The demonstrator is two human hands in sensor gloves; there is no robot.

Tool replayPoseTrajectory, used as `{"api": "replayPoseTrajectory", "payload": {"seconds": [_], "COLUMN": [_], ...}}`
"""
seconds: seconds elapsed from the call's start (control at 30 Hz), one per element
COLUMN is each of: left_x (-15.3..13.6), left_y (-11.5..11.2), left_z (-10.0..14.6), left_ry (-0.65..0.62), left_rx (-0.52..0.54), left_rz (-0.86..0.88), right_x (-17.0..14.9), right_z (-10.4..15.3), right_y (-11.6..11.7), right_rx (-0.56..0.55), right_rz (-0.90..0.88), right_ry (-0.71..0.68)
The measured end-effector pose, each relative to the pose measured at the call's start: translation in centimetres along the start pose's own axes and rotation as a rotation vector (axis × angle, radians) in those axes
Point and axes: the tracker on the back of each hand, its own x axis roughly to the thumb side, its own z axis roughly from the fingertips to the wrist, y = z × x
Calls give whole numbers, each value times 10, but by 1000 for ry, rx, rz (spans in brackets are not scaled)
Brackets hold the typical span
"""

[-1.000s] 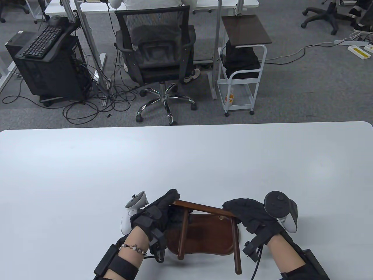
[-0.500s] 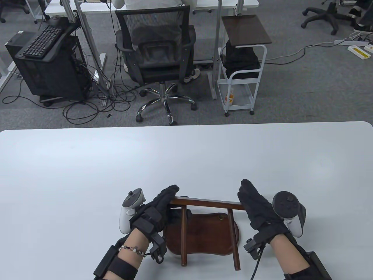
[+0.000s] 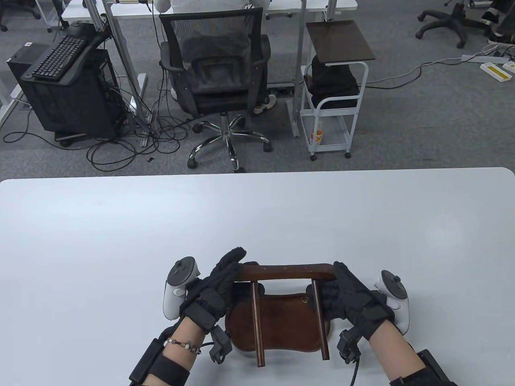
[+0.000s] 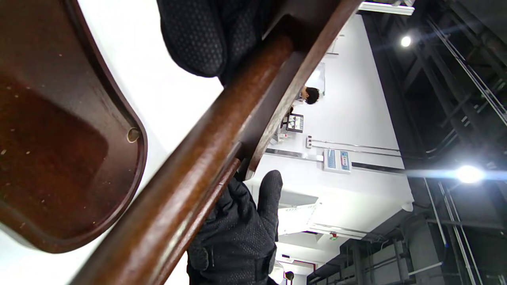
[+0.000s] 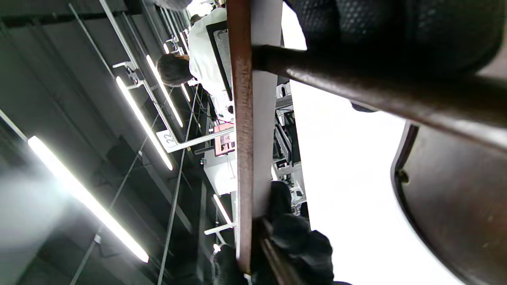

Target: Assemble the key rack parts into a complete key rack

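Observation:
A dark wooden frame (image 3: 284, 272), a crossbar with two posts (image 3: 257, 321), is held above a dark wooden tray base (image 3: 281, 321) that lies on the white table (image 3: 257, 217). My left hand (image 3: 225, 277) grips the crossbar's left end. My right hand (image 3: 342, 289) grips its right end, by the right post (image 3: 320, 321). The posts point toward me over the base. The left wrist view shows the left post (image 4: 206, 150) and a peg hole (image 4: 133, 135) in the base. The right wrist view shows the crossbar (image 5: 240, 130) and a hole (image 5: 401, 176) in the base's rim.
The rack parts sit near the table's front edge. Beyond the far edge stand an office chair (image 3: 217, 76), a white cart (image 3: 334, 88) and a computer tower (image 3: 68, 92) on the floor.
My right hand let go of the crossbar, opened flat, then closed again on its right end. The frame turned from slanted to square with the table edge, with the crossbar tipped up.

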Motion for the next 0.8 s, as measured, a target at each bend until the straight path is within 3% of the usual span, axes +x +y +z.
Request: {"api": "replayPoseTrajectory", "payload": {"seconds": [0.4,0.5,0.67,0.8], "left_x": [5,3,-3,2], "left_y": [-4,-2,2,6], "left_z": [0,2,3,6], "left_ry": [-16,21,80,66], "left_rx": [-11,99,127,177], "left_rz": [-73,-53,50,26], "right_x": [1,7,17,19], "right_z": [2,3,5,4], "right_y": [2,5,10,15], "right_rx": [-52,-28,-30,26], "right_rz": [-84,-71,2,12], "right_ry": [-18,-115,-280,-360]}}
